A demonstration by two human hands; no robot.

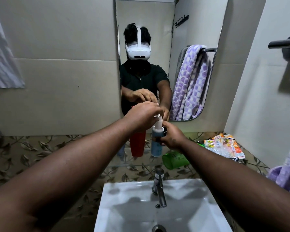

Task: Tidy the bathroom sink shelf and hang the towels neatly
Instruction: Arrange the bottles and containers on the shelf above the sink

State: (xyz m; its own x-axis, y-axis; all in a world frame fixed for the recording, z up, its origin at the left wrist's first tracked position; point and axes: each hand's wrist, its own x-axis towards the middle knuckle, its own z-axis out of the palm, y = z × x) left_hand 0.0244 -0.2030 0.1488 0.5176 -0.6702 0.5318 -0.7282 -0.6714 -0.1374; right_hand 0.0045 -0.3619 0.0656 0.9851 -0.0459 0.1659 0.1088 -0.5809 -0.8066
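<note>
A blue pump bottle [156,149] with a white pump head [158,125] stands on the glass shelf [107,162] under the mirror. My right hand [172,137] grips the bottle's body. My left hand [141,117] is curled over the top of the pump head. Just left of it stands a red bottle [137,144], partly hidden by my left wrist. A purple-and-white dotted towel [285,173] shows at the right edge; its reflection [189,81] hangs on a bar in the mirror.
A green cup [174,160] lies on its side on the shelf right of the bottles. Crumpled orange-and-white packets [224,145] sit at the shelf's right end. Below are the white sink [132,206] and chrome tap [159,186]. A dark towel bar [283,44] juts from the right wall.
</note>
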